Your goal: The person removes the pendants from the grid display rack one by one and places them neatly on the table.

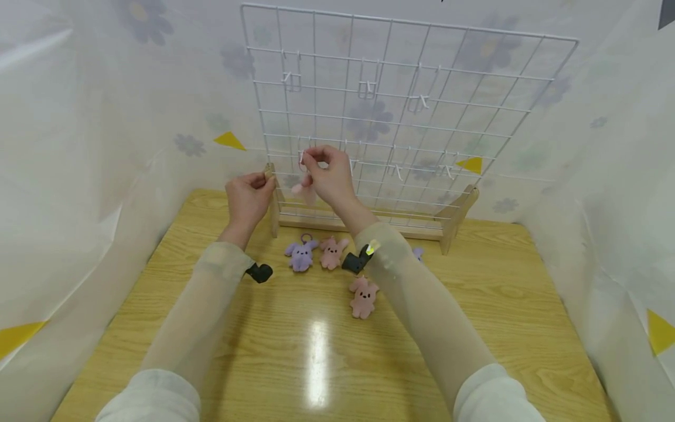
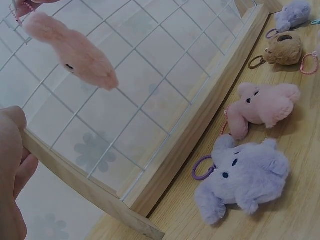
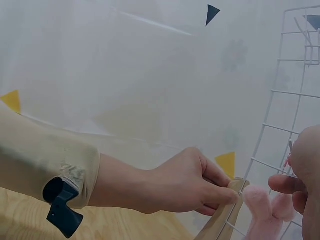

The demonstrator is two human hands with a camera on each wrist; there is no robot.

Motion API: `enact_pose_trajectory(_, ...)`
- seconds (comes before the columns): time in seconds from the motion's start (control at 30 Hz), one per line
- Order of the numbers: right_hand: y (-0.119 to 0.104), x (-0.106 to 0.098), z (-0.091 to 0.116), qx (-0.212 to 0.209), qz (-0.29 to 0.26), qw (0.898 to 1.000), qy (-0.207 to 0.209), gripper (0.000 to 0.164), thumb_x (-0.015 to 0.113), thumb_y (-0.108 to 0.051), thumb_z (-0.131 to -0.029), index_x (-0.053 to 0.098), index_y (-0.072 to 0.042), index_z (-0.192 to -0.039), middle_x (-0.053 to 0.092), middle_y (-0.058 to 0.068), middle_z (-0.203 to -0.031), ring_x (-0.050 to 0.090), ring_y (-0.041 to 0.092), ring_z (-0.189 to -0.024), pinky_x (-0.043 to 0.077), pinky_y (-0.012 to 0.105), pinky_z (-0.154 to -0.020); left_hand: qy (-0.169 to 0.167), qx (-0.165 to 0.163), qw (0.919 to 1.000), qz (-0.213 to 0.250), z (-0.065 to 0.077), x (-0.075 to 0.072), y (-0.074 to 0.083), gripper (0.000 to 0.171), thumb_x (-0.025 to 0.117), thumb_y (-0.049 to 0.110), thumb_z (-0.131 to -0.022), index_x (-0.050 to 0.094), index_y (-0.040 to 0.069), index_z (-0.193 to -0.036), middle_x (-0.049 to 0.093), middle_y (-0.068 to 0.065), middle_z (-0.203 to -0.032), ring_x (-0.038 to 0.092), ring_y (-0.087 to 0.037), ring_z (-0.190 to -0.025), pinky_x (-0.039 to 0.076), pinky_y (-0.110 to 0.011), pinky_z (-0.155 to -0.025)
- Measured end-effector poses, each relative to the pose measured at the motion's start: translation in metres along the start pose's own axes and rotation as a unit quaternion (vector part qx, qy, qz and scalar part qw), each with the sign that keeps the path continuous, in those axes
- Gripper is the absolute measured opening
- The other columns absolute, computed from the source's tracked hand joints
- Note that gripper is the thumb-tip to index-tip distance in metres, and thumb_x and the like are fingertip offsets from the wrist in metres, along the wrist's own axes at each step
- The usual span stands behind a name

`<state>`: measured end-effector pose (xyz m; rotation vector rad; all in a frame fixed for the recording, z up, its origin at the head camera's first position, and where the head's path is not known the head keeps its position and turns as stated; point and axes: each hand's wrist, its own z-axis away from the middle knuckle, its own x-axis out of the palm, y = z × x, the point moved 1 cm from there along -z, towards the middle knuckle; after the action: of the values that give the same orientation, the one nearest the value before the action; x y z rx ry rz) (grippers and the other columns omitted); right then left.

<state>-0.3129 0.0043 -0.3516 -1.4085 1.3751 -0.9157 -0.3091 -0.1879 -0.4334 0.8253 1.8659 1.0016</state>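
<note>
My right hand (image 1: 329,179) pinches the pink beaded chain of a pink plush keychain (image 2: 75,55) at a lower-left hook of the white wire grid rack (image 1: 391,21). The plush dangles in front of the wires; in the head view it is mostly behind my fingers. With thumb and fingers, my left hand (image 1: 248,199) grips the top of the rack's left wooden upright (image 2: 75,175). Below on the table lie a purple plush keychain (image 1: 302,257) with a purple ring and a pink plush keychain (image 1: 332,254).
Another pink plush (image 1: 363,299) lies nearer me. A brown plush (image 2: 284,49) and a second purple plush (image 2: 295,14) are farther right, largely behind my right forearm in the head view. White hooks (image 1: 368,88) hang in two rows on the grid. Sheeting surrounds the wooden table (image 1: 263,351).
</note>
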Motion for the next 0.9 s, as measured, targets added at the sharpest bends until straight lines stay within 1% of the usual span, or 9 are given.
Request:
enact_pose_trajectory(0.17, -0.001, -0.001, 0.003, 0.010, -0.012, 1.000, -0.013, 0.010, 0.067, -0.004, -0.105, 0.072, 0.004, -0.107, 0.072, 0.013, -0.097, 0.063, 0.017, -0.053, 0.054, 0.025, -0.052, 0.007, 0.004, 1.0000, -0.004, 0.000, -0.001, 0.002, 0.025, 0.076, 0.021, -0.100, 0.082, 0.000, -0.113, 0.079, -0.018, -0.103, 0.078, -0.028, -0.094, 0.064, -0.029, -0.077)
enact_pose_trajectory(0.33, -0.004, -0.002, 0.007, 0.008, -0.014, 1.000, -0.021, 0.011, 0.066, -0.004, -0.105, 0.071, 0.005, -0.108, 0.073, 0.021, -0.102, 0.063, 0.018, -0.054, 0.055, 0.027, -0.052, 0.007, 0.005, 1.0000, 0.001, 0.000, 0.000, 0.002, 0.024, 0.076, 0.020, -0.100, 0.083, 0.001, -0.111, 0.079, -0.019, -0.102, 0.078, -0.028, -0.093, 0.063, -0.026, -0.075)
enact_pose_trajectory(0.43, -0.005, -0.004, 0.010, 0.010, -0.017, 1.000, -0.023, 0.011, 0.067, -0.004, -0.105, 0.071, 0.005, -0.109, 0.073, 0.023, -0.104, 0.063, 0.019, -0.055, 0.055, 0.026, -0.053, 0.007, 0.007, 0.9999, 0.002, 0.000, 0.001, 0.001, 0.024, 0.076, 0.020, -0.099, 0.083, 0.001, -0.111, 0.079, -0.018, -0.101, 0.078, -0.027, -0.092, 0.063, -0.026, -0.075)
enact_pose_trajectory(0.57, -0.007, -0.006, 0.014, 0.013, -0.024, 0.999, -0.025, 0.010, 0.067, -0.004, -0.105, 0.071, 0.004, -0.108, 0.073, 0.019, -0.101, 0.064, 0.018, -0.055, 0.056, 0.026, -0.055, 0.008, 0.010, 0.9999, -0.004, -0.001, 0.001, -0.002, 0.025, 0.076, 0.021, -0.099, 0.082, 0.001, -0.112, 0.079, -0.017, -0.102, 0.078, -0.026, -0.093, 0.063, -0.027, -0.076)
enact_pose_trajectory(0.67, -0.009, -0.007, 0.016, 0.006, -0.022, 0.999, -0.027, 0.010, 0.067, -0.004, -0.105, 0.071, 0.004, -0.107, 0.073, 0.017, -0.099, 0.064, 0.018, -0.055, 0.058, 0.027, -0.056, 0.008, 0.012, 0.9999, -0.007, -0.001, 0.001, -0.003, 0.026, 0.076, 0.022, -0.099, 0.082, 0.000, -0.113, 0.079, -0.017, -0.102, 0.078, -0.026, -0.092, 0.064, -0.029, -0.076)
enact_pose_trajectory(0.8, -0.009, -0.010, 0.019, -0.005, -0.012, 0.999, -0.032, 0.011, 0.066, -0.006, -0.105, 0.071, 0.003, -0.107, 0.074, 0.018, -0.100, 0.065, 0.018, -0.056, 0.058, 0.029, -0.057, 0.008, 0.017, 0.9998, -0.005, -0.001, 0.000, -0.002, 0.025, 0.076, 0.021, -0.099, 0.082, 0.000, -0.112, 0.079, -0.016, -0.101, 0.078, -0.025, -0.090, 0.064, -0.030, -0.076)
enact_pose_trajectory(0.9, -0.010, -0.012, 0.021, -0.008, -0.012, 0.999, -0.036, 0.011, 0.066, -0.007, -0.106, 0.072, 0.002, -0.108, 0.074, 0.015, -0.100, 0.065, 0.017, -0.056, 0.058, 0.029, -0.057, 0.006, 0.016, 0.9998, -0.004, 0.000, 0.000, -0.001, 0.026, 0.076, 0.022, -0.100, 0.082, 0.000, -0.112, 0.079, -0.016, -0.101, 0.078, -0.025, -0.091, 0.064, -0.029, -0.075)
